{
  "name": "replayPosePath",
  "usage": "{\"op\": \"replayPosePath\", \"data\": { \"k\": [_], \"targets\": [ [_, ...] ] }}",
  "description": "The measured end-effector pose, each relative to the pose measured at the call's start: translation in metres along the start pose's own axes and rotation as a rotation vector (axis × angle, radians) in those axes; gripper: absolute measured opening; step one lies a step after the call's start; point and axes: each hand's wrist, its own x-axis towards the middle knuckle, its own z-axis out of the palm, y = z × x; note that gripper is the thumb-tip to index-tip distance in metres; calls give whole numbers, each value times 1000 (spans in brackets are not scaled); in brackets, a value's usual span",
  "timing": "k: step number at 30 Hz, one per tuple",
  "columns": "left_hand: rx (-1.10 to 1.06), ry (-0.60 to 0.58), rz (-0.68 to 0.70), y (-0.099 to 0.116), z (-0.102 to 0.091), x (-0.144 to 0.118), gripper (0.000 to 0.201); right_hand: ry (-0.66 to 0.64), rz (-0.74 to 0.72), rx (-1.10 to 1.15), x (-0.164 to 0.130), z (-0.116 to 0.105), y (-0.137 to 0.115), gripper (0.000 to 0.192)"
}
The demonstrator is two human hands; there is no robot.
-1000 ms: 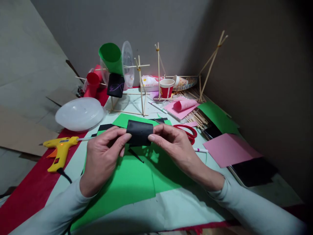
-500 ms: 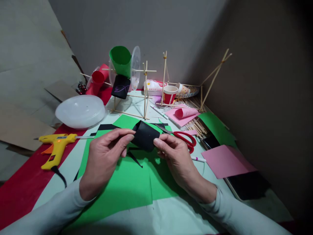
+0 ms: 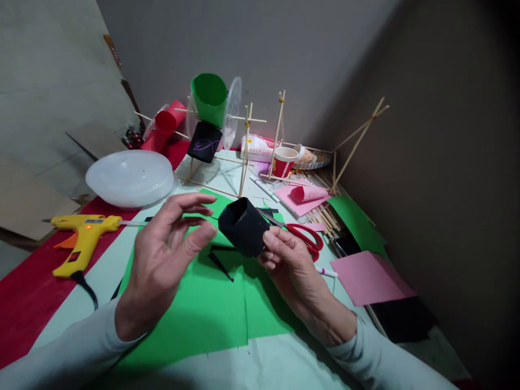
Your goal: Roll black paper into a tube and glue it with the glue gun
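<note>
A black paper tube (image 3: 246,230) is pinched at its right side between the thumb and fingers of my right hand (image 3: 292,260). The tube is tilted, with its hollow end facing up and to the left. My left hand (image 3: 162,260) is open just left of the tube, thumb and fingers apart and not touching it. Under both hands lie sheets of green paper (image 3: 203,309), with thin black paper strips (image 3: 221,265) on them. Red-handled scissors (image 3: 306,238) lie behind my right hand, their blades partly hidden by the tube.
A yellow glue gun (image 3: 83,238) lies at left by a white plastic bowl (image 3: 130,179). Behind stand a stick frame (image 3: 244,157) with a green paper cup (image 3: 209,100) and a black cup (image 3: 204,142). Pink paper (image 3: 369,279), a red paper cup (image 3: 283,161) and wooden sticks (image 3: 331,216) are at right.
My left hand has let go of the black paper tube and moved a little left, its fingers spreading. The tube stays in my right hand, its opening turned more towards me.
</note>
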Motion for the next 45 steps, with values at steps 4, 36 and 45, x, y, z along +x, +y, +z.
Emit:
{"op": "replayPosePath", "data": {
  "k": [4, 36, 45],
  "targets": [
    [-190, -258, 11, -5, -1, 1, 60, -52, 28, 16, -5, 3, -1, 35],
    [304, -104, -131, 4, 2, 8, 19, -3, 116, 72, -7, 3, 1, 32],
    [337, -38, -262, 6, 5, 9, 9, -18, 33, -161, -10, -4, 3, 27]
  ]
}}
